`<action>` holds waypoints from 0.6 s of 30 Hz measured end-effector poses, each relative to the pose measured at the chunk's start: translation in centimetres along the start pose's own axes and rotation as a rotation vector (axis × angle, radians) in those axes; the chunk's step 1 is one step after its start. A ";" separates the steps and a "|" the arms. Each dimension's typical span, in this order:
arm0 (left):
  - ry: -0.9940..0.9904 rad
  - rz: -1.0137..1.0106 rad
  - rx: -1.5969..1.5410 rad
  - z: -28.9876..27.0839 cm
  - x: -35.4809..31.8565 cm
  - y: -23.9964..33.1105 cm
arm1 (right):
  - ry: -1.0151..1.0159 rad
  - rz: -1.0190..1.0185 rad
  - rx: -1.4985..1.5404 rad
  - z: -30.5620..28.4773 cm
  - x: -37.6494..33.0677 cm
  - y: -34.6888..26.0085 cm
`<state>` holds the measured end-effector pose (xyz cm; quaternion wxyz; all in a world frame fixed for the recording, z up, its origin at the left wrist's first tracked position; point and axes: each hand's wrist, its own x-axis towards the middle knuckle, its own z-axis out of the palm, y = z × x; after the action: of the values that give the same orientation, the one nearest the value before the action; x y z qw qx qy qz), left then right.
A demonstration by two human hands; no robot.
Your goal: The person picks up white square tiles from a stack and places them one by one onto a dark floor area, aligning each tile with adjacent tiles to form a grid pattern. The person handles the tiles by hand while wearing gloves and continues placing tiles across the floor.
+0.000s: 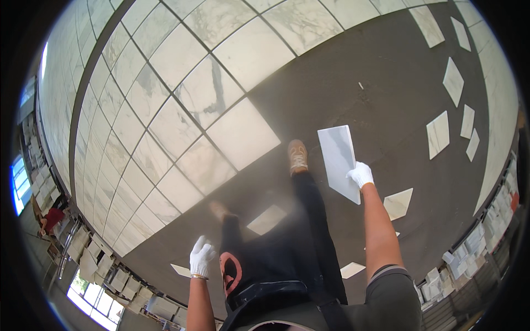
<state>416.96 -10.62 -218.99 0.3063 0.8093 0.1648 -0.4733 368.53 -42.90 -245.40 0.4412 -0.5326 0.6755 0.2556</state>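
Note:
My right hand [361,174], in a white glove, grips a marble tile [338,160] by its right edge. The tile is held tilted to the right of my shoe, its pale, grey-veined face showing. My left hand [202,256], also gloved, hangs at my left side with nothing in it, its fingers loosely bent and apart. To the left and ahead lies a grid of marble tiles [243,135] with dark gaps between them. A loose tile [266,219] lies on the dark floor between my feet.
My shoe [297,155] stands on the dark grey floor [331,83] beside the grid's edge. Several loose tiles [438,135] are scattered on the right, with another tile [398,203] by my right forearm. Stacked slabs [469,254] line the right side; a person in red [52,219] is far left.

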 end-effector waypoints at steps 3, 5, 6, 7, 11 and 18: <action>-0.068 0.073 -0.005 2.3 -1.2 2.9 | -0.062 -0.063 0.172 -4.5 -2.5 1.0; -0.112 0.169 0.046 4.7 -0.5 4.9 | -0.111 -0.059 0.455 -7.6 -4.3 1.1; -0.199 0.256 0.064 6.0 -0.4 5.6 | -0.154 -0.016 0.656 -9.1 -5.8 1.5; -0.186 0.224 0.063 7.5 0.0 6.4 | -0.148 -0.029 0.780 -10.6 -7.1 1.6; -0.329 0.211 0.153 14.2 1.1 9.4 | -0.068 -0.101 1.013 -14.5 -12.9 1.7; -0.635 0.150 0.229 25.2 3.1 12.6 | -0.021 -0.212 1.322 -14.7 -20.6 -1.2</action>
<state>408.79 -36.68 -226.52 0.2832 0.6606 -0.0528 -0.6932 365.81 -45.06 -220.26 0.7039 -0.2111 0.6297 -0.2519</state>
